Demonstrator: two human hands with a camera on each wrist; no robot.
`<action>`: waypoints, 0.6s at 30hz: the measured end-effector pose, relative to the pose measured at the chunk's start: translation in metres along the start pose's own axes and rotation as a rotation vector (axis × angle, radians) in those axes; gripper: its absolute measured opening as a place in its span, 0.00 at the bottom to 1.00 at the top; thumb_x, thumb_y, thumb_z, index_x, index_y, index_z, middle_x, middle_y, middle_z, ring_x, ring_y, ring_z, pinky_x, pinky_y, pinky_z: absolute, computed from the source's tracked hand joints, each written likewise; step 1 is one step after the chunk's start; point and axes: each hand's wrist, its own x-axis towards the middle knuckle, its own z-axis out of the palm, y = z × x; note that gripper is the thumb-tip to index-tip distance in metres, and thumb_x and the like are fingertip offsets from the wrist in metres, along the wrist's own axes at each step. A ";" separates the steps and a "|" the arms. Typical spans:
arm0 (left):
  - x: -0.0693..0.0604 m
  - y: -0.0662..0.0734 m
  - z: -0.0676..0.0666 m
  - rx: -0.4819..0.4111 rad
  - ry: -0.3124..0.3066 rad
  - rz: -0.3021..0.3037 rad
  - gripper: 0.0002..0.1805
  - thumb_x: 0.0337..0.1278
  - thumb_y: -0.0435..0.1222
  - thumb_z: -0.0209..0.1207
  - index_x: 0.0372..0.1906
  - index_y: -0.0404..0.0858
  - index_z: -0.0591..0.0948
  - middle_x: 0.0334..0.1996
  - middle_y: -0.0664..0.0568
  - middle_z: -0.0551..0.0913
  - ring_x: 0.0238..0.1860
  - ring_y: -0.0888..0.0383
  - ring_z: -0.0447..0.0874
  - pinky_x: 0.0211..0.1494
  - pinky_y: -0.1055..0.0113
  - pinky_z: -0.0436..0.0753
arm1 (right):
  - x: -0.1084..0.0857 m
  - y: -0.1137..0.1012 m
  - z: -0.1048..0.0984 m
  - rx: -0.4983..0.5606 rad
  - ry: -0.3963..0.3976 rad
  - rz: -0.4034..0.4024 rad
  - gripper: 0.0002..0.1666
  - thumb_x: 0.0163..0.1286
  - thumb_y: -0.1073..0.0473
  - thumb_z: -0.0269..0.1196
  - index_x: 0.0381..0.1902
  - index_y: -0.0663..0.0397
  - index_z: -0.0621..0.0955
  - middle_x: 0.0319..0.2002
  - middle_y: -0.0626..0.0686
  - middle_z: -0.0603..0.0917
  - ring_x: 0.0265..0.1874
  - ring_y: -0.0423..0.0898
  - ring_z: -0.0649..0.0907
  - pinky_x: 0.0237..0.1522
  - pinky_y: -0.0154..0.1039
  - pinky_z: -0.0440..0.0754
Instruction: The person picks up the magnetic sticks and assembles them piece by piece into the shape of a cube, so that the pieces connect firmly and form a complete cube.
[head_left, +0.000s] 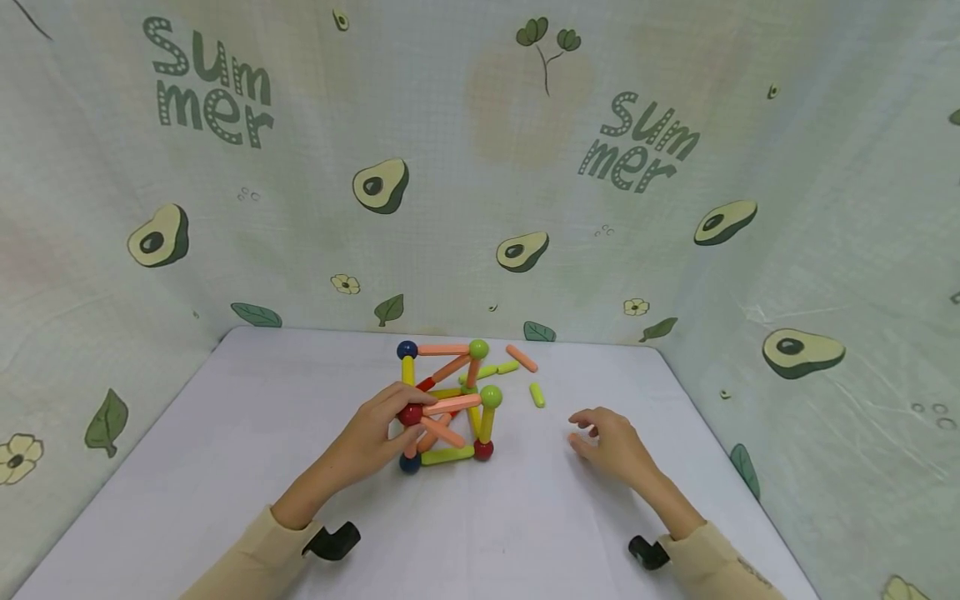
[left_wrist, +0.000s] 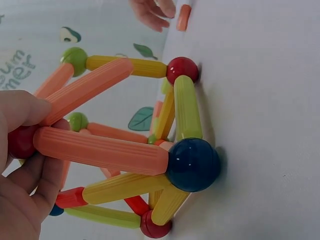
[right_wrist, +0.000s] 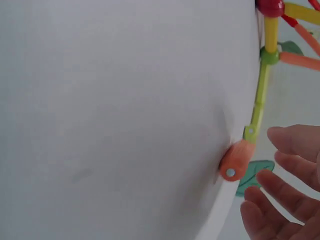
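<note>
A box-shaped frame of coloured rods and balls stands on the table in the head view. My left hand [head_left: 375, 427] pinches the red ball [head_left: 410, 414] at its upper near-left corner. From that ball one orange rod [head_left: 452, 405] runs to a green ball [head_left: 491, 396], and another orange rod [head_left: 444, 432] sticks out with its far end free. A dark blue ball [left_wrist: 193, 165] sits at the foot of the same corner in the left wrist view. Apart from the frame, my right hand [head_left: 611, 443] hovers at the right, fingers loosely bent and holding nothing.
Behind and right of the frame lie a loose orange rod [head_left: 522, 358], a yellow-green rod [head_left: 507, 367] and a short yellow-green rod [head_left: 537, 395]. A patterned cloth [head_left: 450, 275] hangs along the table's back and sides.
</note>
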 end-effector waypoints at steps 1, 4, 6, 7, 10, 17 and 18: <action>0.000 0.000 0.000 0.001 0.000 0.001 0.26 0.64 0.30 0.72 0.63 0.51 0.81 0.59 0.59 0.81 0.56 0.60 0.80 0.58 0.63 0.87 | -0.001 0.005 -0.001 -0.013 -0.012 0.017 0.16 0.69 0.59 0.75 0.53 0.58 0.88 0.43 0.56 0.88 0.39 0.51 0.85 0.42 0.47 0.83; 0.000 0.000 0.000 -0.002 -0.004 0.001 0.25 0.64 0.29 0.72 0.62 0.51 0.81 0.59 0.60 0.81 0.57 0.60 0.79 0.58 0.62 0.87 | -0.002 0.017 -0.002 -0.031 -0.035 0.031 0.17 0.71 0.54 0.74 0.51 0.59 0.88 0.39 0.54 0.87 0.35 0.48 0.83 0.39 0.45 0.81; 0.000 0.001 0.000 -0.008 -0.005 -0.001 0.25 0.64 0.29 0.72 0.62 0.51 0.82 0.59 0.60 0.81 0.57 0.60 0.79 0.58 0.62 0.87 | -0.002 0.023 0.000 -0.030 -0.046 0.017 0.17 0.72 0.52 0.73 0.49 0.59 0.89 0.36 0.52 0.86 0.33 0.46 0.81 0.37 0.43 0.80; 0.000 0.001 0.000 -0.015 -0.007 -0.005 0.25 0.64 0.29 0.72 0.62 0.51 0.82 0.59 0.60 0.81 0.57 0.60 0.79 0.58 0.62 0.87 | -0.002 0.025 0.001 -0.030 -0.050 0.009 0.16 0.72 0.52 0.73 0.48 0.59 0.89 0.34 0.50 0.86 0.32 0.44 0.81 0.36 0.41 0.80; 0.000 0.001 0.000 -0.022 -0.008 -0.012 0.26 0.64 0.29 0.72 0.63 0.51 0.82 0.59 0.59 0.81 0.57 0.59 0.80 0.58 0.62 0.87 | -0.003 0.028 0.005 -0.024 -0.059 -0.010 0.13 0.71 0.52 0.74 0.44 0.57 0.90 0.32 0.46 0.85 0.30 0.40 0.79 0.35 0.37 0.79; 0.000 -0.002 0.001 0.013 -0.007 0.006 0.25 0.64 0.29 0.71 0.63 0.49 0.81 0.59 0.58 0.80 0.56 0.60 0.80 0.58 0.63 0.87 | -0.002 0.002 0.010 0.104 -0.137 -0.043 0.07 0.72 0.53 0.73 0.43 0.48 0.90 0.35 0.41 0.87 0.33 0.38 0.81 0.38 0.35 0.83; 0.000 -0.002 0.001 0.019 -0.004 0.011 0.25 0.64 0.29 0.72 0.62 0.49 0.81 0.58 0.58 0.80 0.56 0.60 0.80 0.58 0.63 0.87 | -0.001 -0.005 0.011 0.123 -0.148 -0.056 0.06 0.72 0.54 0.73 0.43 0.46 0.90 0.35 0.40 0.87 0.33 0.38 0.81 0.39 0.35 0.84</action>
